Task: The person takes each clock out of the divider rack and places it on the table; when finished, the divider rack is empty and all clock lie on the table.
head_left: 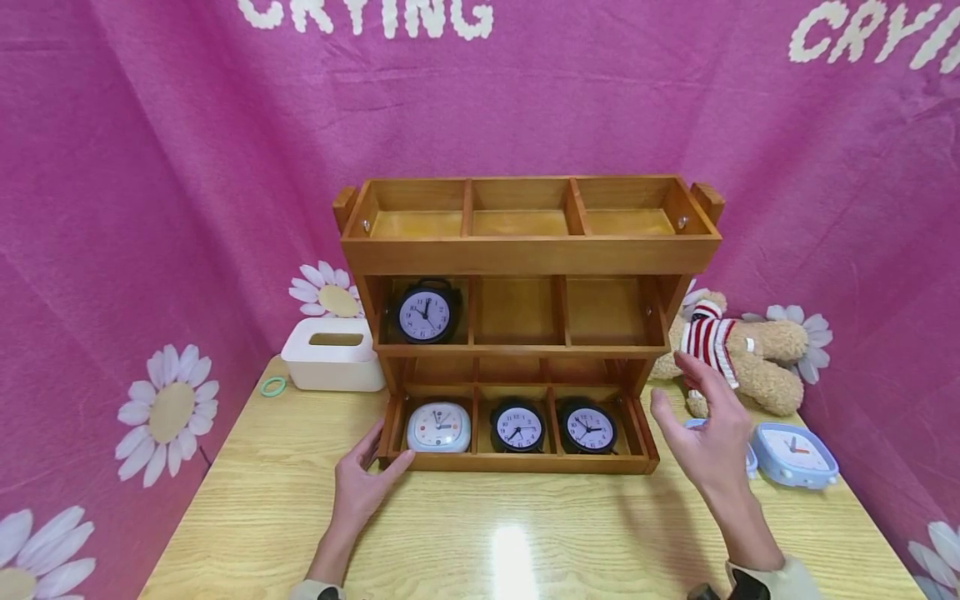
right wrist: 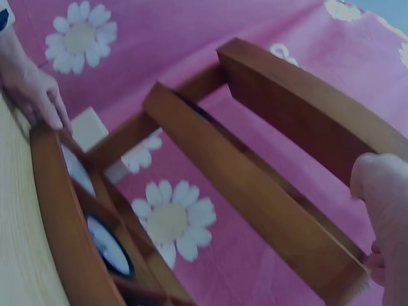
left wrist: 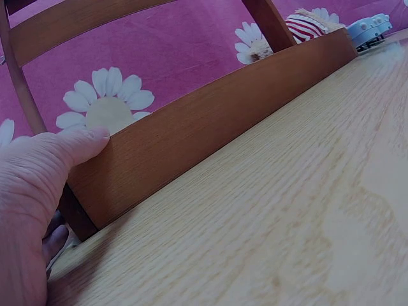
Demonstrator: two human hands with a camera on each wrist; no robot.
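Observation:
A three-tier wooden shelf [head_left: 531, 257] with compartments stands on the table. My left hand [head_left: 365, 482] grips its lower left corner, thumb on the front rim [left wrist: 210, 121] and fingers along the side. To the right of the shelf, my right hand [head_left: 708, 429] is held in the air, thumb and fingers spread apart, holding nothing. In the bottom tier sit a pale blue alarm clock [head_left: 439, 427] at left, a black round clock [head_left: 518, 427] in the middle and another black clock [head_left: 588, 428] at right. One more black alarm clock [head_left: 425, 313] sits in the middle tier's left compartment.
A light blue clock [head_left: 797, 455] lies at the table's right, with another blue thing partly hidden behind my right hand. Behind lies a teddy bear [head_left: 757, 358] in a striped top. A white tissue box [head_left: 330, 358] and a green ring [head_left: 273, 387] are at the left.

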